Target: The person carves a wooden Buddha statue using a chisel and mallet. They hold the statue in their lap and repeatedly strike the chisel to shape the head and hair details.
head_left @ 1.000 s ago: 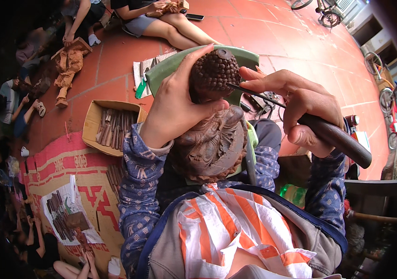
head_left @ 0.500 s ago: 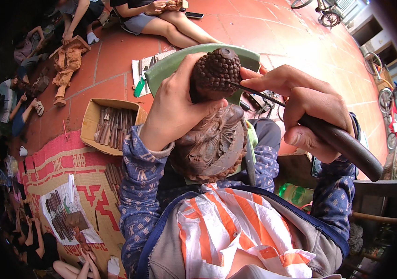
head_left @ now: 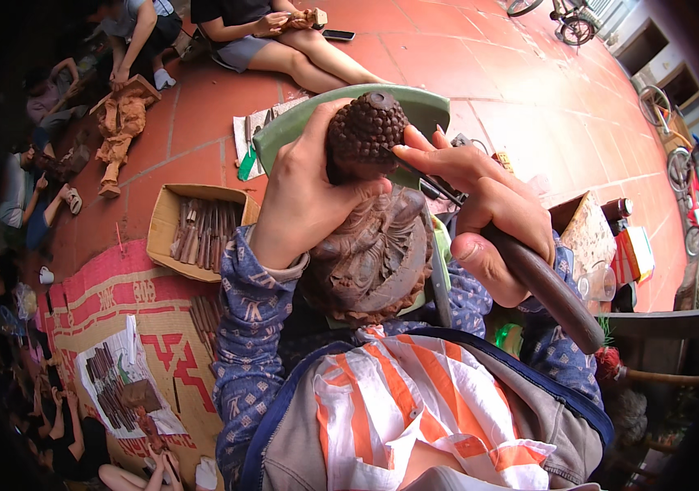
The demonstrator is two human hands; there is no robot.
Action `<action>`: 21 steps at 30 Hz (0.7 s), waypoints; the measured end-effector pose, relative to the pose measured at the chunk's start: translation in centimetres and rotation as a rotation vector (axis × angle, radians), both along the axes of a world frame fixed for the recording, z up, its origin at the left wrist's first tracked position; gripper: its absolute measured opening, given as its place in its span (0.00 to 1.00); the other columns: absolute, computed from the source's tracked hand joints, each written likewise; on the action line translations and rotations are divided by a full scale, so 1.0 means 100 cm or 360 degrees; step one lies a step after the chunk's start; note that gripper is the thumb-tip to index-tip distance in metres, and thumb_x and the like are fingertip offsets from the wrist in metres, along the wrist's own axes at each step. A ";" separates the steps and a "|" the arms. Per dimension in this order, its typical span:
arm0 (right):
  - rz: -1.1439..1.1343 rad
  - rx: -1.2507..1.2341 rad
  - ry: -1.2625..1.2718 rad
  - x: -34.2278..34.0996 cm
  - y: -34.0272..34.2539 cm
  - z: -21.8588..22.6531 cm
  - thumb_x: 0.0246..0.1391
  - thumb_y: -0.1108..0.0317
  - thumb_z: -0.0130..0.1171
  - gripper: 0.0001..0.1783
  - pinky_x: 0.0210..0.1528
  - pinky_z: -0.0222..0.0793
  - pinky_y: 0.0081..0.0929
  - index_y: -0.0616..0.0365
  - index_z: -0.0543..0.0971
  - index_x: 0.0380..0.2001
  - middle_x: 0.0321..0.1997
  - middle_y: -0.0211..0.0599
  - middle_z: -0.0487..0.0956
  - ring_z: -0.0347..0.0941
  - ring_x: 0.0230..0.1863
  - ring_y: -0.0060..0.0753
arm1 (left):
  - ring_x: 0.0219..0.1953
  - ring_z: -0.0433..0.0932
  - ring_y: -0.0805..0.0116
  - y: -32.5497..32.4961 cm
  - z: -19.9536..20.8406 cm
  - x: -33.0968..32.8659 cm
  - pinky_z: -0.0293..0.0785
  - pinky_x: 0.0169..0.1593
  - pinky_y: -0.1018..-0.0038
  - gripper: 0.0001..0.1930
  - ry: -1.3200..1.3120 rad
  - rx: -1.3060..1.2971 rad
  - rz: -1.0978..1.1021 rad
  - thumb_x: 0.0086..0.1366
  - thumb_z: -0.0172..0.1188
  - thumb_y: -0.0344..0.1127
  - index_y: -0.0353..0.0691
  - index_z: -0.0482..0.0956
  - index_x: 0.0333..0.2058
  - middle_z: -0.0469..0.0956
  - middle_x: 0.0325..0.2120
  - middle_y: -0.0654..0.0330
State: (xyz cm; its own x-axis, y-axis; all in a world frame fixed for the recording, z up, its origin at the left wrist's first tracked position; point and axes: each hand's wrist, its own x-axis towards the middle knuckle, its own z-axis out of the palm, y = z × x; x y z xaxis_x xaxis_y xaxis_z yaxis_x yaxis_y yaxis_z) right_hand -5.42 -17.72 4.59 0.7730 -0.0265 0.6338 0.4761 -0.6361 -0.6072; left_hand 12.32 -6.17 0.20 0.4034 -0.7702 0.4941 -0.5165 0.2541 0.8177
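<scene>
A dark brown carved wooden statue (head_left: 374, 254), its head covered in knobby curls, stands upright close in front of my body. My left hand (head_left: 296, 188) is wrapped round the left side of the statue's head, the thumb across below the curls. In my right hand (head_left: 496, 209) is a carving chisel (head_left: 546, 286) with a long, thick dark handle. The handle slopes down to the right under my palm. My right fingertips guide the thin blade against the right side of the curls, and they partly hide its tip.
Behind the statue curves a green plastic rim (head_left: 284, 135). A cardboard box of chisels (head_left: 169, 258) sits to the left, near a patterned mat (head_left: 79, 286) with more tools on paper. People work with carvings at left and ahead. An open box (head_left: 595, 233) stands at right.
My right hand has come left and inward, and the chisel handle now points more steeply down toward me. The statue's head sits slightly further left in view; my left hand keeps its hold.
</scene>
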 end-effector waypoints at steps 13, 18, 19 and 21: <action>0.0406 0.0569 -0.0006 0.001 -0.023 -0.011 0.58 0.61 0.55 0.18 0.65 0.54 0.47 0.63 0.69 0.21 0.52 0.62 0.74 0.63 0.64 0.57 | 0.42 0.80 0.65 0.001 -0.005 0.001 0.74 0.48 0.70 0.34 0.0022 0.0030 -0.0026 0.45 0.75 0.33 0.36 0.69 0.51 0.80 0.39 0.55; 0.0205 0.0401 0.0212 -0.003 -0.018 0.014 0.57 0.53 0.58 0.23 0.68 0.44 0.54 0.60 0.67 0.19 0.53 0.67 0.72 0.65 0.62 0.63 | 0.42 0.80 0.66 0.000 -0.006 0.001 0.74 0.47 0.70 0.34 0.0044 0.0015 -0.0047 0.46 0.75 0.34 0.36 0.69 0.51 0.80 0.39 0.55; 0.0186 0.0347 0.0244 -0.003 -0.017 0.016 0.57 0.52 0.58 0.24 0.70 0.41 0.55 0.59 0.67 0.18 0.53 0.68 0.72 0.65 0.62 0.65 | 0.43 0.80 0.66 0.001 -0.005 0.001 0.74 0.47 0.70 0.34 0.0045 0.0018 -0.0045 0.46 0.75 0.34 0.36 0.69 0.51 0.80 0.39 0.55; 0.0165 0.0199 0.0223 -0.002 -0.017 0.019 0.56 0.52 0.58 0.24 0.69 0.43 0.54 0.60 0.67 0.17 0.52 0.68 0.73 0.66 0.60 0.65 | 0.42 0.80 0.66 0.001 -0.005 0.001 0.74 0.47 0.70 0.33 0.0050 0.0013 -0.0043 0.46 0.75 0.34 0.36 0.69 0.51 0.80 0.39 0.55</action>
